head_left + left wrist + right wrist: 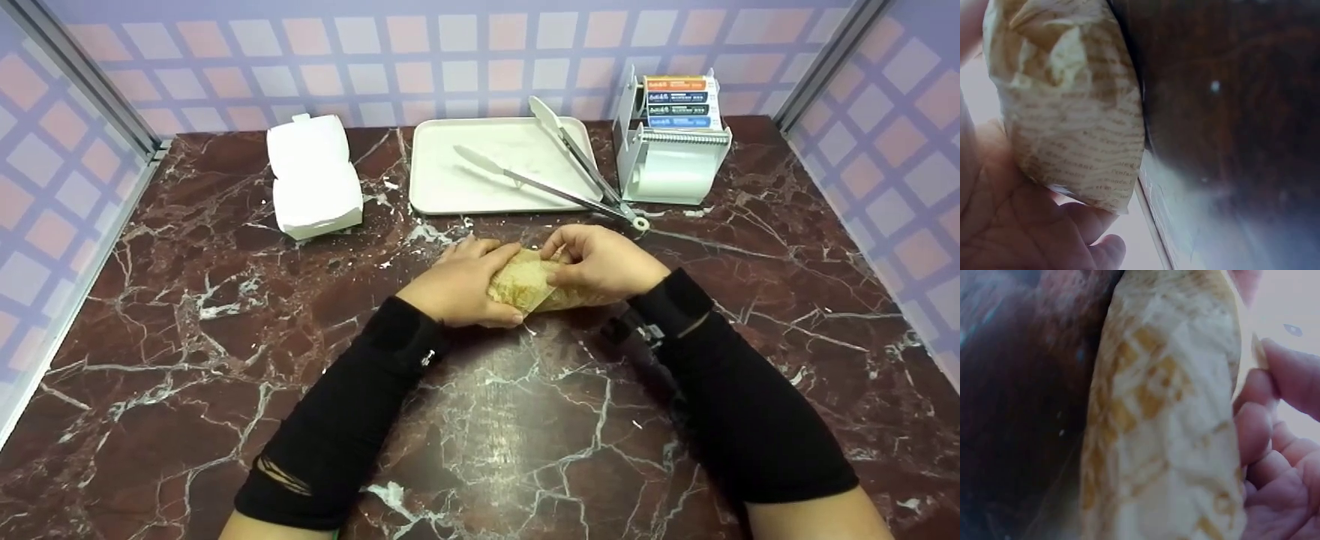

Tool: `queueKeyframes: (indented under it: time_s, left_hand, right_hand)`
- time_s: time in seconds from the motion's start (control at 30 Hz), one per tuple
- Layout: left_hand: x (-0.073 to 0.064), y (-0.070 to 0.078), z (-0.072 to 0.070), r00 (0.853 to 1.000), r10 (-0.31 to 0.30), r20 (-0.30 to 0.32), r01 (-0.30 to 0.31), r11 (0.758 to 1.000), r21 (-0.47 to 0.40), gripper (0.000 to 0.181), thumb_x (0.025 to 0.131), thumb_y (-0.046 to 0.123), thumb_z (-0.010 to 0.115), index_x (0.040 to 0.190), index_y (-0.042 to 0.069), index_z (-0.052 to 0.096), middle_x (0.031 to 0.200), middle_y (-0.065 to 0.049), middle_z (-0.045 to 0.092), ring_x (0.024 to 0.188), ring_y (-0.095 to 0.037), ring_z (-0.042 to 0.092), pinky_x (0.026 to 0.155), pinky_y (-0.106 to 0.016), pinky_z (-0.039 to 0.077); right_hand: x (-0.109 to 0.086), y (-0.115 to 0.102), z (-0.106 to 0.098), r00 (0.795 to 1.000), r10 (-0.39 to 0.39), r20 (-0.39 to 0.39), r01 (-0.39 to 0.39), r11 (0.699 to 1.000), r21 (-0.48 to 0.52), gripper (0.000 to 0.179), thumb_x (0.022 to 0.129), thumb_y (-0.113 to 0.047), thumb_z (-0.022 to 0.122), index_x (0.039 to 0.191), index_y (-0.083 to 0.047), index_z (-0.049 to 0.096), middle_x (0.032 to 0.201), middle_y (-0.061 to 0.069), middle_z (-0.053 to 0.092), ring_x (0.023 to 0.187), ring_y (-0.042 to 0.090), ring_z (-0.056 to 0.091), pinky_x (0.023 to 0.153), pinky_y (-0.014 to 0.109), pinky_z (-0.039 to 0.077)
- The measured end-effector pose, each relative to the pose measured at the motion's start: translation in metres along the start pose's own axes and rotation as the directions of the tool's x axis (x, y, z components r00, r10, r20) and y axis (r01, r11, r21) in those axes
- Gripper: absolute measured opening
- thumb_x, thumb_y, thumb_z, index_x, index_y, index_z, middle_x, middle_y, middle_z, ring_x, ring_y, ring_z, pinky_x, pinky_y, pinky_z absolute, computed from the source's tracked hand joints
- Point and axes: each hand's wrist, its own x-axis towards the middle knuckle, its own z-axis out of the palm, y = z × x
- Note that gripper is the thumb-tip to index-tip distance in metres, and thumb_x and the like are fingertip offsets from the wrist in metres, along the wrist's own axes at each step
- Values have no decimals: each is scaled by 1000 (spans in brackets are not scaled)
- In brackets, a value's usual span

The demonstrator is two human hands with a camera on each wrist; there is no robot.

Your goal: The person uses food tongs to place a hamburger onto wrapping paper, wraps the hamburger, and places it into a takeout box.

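A long bundle wrapped in printed tan greaseproof paper point(521, 279) lies across the dark tabletop between my two hands. My left hand point(465, 283) holds its left end, thumb on the near side and fingers over the far side. In the left wrist view, rows of small print run over the paper point(1078, 129). Thumb and fingertips of my right hand point(604, 259) pinch the paper on top of the bundle. The right wrist view shows the wrapper's crumpled side point(1168, 422) with brown patterning, and the curled fingers point(1255, 430) along its edge. What is inside stays hidden.
Metal tongs point(555, 193) lie spread over a white tray point(439, 191) behind the hands. An opened white takeaway box point(315, 180) stands at the back left. At the back right is a dispenser point(675, 169) with a roll and several coloured boxes. White scraps dot the marbled table point(480, 435).
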Motion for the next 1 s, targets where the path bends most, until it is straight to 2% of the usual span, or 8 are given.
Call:
queueKeyframes:
  time_s: [0.2,0.4,0.47,0.57,0.7,0.8,0.9,1.0]
  left_hand:
    - [3,1,1,1000,-19,23,19,1000,16,115,80,63,83,169,23,23,173,-14,26,160,-38,23,134,-59,10]
    - [4,3,2,999,-42,16,42,999,23,118,75,62,87,168,24,25,171,-15,32,157,-39,32,132,-59,21]
    - [4,3,2,999,-47,7,47,998,34,119,73,62,89,168,23,27,167,-15,39,152,-37,39,129,-57,28]
    - [6,5,2,999,-47,-12,48,997,65,121,70,60,91,167,21,29,158,-13,48,144,-36,48,123,-56,38]
    - [9,8,3,999,-34,-30,37,994,105,121,68,57,93,165,17,32,152,-13,53,137,-36,53,119,-55,44]
    - [10,9,5,999,-27,-31,30,994,107,119,67,54,95,163,16,35,149,-11,55,135,-34,55,118,-53,45]
    - [9,8,5,999,-26,-25,28,996,83,118,67,52,96,162,16,36,148,-11,55,135,-33,55,120,-51,43]
    - [7,6,3,999,-34,-10,34,998,46,125,66,50,97,165,12,30,157,-13,50,142,-35,50,125,-52,38]
  right_hand:
    - [3,4,-4,998,41,44,-39,999,-35,28,91,-9,79,115,-5,67,73,-5,62,61,5,55,53,19,46]
    - [4,4,-6,996,66,54,-62,996,-67,31,90,-9,80,117,-4,67,74,-4,63,61,6,55,53,19,47]
    - [1,-1,-4,997,70,9,-69,990,-125,31,90,-11,80,117,-7,67,80,0,66,67,10,59,61,23,52]
    - [-4,-13,2,997,-9,-83,-11,972,-233,31,90,-16,81,118,-9,70,107,8,70,97,22,65,90,39,57]
    - [-6,-24,14,983,-167,-80,123,911,-392,35,89,-23,83,120,-11,72,133,10,67,129,32,55,117,56,42]
    - [-4,-25,21,986,-162,-35,130,886,-444,34,87,-22,84,118,-12,72,125,7,72,122,31,61,114,53,45]
    - [-2,-23,24,994,-107,-38,79,889,-451,33,86,-20,85,115,-13,71,116,6,73,112,29,65,107,51,50]
    - [0,-21,25,996,-81,-38,56,896,-440,33,86,-19,86,114,-13,71,117,7,73,112,29,65,105,51,51]
